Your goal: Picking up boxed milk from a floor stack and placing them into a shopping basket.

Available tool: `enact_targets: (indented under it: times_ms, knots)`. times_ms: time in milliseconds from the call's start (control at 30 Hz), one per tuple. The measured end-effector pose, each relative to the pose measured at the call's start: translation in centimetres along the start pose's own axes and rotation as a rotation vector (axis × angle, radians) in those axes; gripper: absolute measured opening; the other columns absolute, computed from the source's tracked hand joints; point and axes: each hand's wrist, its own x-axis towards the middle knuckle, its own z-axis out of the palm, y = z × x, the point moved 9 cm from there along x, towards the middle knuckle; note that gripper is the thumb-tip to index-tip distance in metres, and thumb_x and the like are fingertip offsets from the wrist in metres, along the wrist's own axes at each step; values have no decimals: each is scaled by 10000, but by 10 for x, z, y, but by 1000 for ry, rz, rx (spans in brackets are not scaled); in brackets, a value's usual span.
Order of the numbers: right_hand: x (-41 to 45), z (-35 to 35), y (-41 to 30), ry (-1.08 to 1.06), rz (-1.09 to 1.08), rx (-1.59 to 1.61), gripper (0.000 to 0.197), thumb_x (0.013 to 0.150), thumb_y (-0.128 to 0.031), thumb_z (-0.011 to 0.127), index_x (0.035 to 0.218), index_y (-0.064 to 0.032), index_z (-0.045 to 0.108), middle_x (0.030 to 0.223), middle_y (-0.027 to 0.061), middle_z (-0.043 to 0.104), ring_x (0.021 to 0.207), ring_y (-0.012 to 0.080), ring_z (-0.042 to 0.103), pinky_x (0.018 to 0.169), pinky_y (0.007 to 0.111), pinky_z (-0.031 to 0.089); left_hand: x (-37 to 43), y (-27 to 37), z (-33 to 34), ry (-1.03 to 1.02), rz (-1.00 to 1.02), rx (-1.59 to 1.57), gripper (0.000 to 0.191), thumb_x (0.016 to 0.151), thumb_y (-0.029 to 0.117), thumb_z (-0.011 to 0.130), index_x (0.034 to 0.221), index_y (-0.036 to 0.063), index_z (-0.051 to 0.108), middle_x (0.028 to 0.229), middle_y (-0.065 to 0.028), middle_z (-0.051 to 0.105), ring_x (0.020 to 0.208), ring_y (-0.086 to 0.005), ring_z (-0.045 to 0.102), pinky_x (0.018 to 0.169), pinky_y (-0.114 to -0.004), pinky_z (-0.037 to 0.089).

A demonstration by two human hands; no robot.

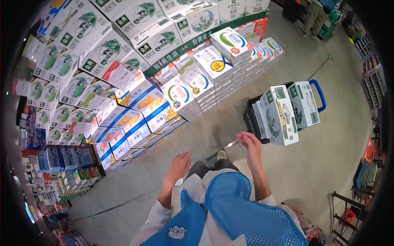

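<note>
My left hand (179, 167) hangs in the air in front of my body, holding nothing, with its fingers stretched towards the right. My right hand (251, 148) is raised too, fingers loosely bent and nothing in them. Just beyond it on the floor stands a black shopping basket (248, 113) with a blue handle (321, 95). A large white-and-green milk carton box (278, 118) stands upright in the basket, apart from my right fingers. A similar box (303, 106) is beside it on the handle side.
Stacked drink cases (200, 87) rise at the front left, with blue-and-yellow boxes (135, 123) nearer me and green-and-white cases (104, 55) behind. Grey floor (215, 129) lies around my shoes. A person (317, 17) stands far right, and a black metal rack (347, 212) is at lower right.
</note>
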Motion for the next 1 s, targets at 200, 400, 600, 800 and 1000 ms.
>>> enact_targets:
  times_ms: [200, 400, 600, 800, 1000]
  knots:
    - [28, 14, -19, 7, -75, 11, 189, 939, -71, 515, 1053, 40, 618, 966, 122, 676, 872, 184, 651, 820, 275, 486, 78, 48, -2, -106, 126, -53, 371, 903, 103, 507, 1269, 39, 503, 1118, -179, 608, 1020, -367, 568, 931, -439, 434]
    - [62, 4, -36, 100, -138, -66, 195, 952, -76, 499, 1068, 38, 607, 966, 123, 676, 877, 177, 648, 810, 277, 488, 149, 43, 11, -228, 234, -89, 370, 914, 112, 498, 1279, 55, 501, 1157, -160, 601, 1042, -350, 565, 940, -437, 427]
    - [94, -30, -70, 362, -151, -32, 329, 999, -211, 391, 1091, 30, 594, 955, 149, 673, 864, 209, 658, 842, 309, 481, 235, 64, 0, -268, 416, -102, 371, 909, 117, 507, 1273, 44, 509, 1111, -162, 613, 1014, -350, 576, 897, -425, 446]
    - [116, -46, -88, 496, -238, 16, 365, 1010, -247, 379, 1077, 40, 595, 950, 149, 667, 862, 212, 655, 834, 313, 487, 301, 104, 9, -334, 664, -192, 358, 902, 106, 516, 1250, 28, 524, 1111, -159, 614, 1009, -339, 580, 891, -419, 446]
    - [91, -92, -73, 687, -187, -31, 396, 1021, -313, 369, 1059, 9, 597, 981, 118, 660, 922, 186, 637, 875, 329, 476, 332, 160, 53, -564, 789, -238, 342, 902, 80, 512, 1238, 23, 541, 1153, -166, 603, 1079, -356, 554, 947, -422, 429]
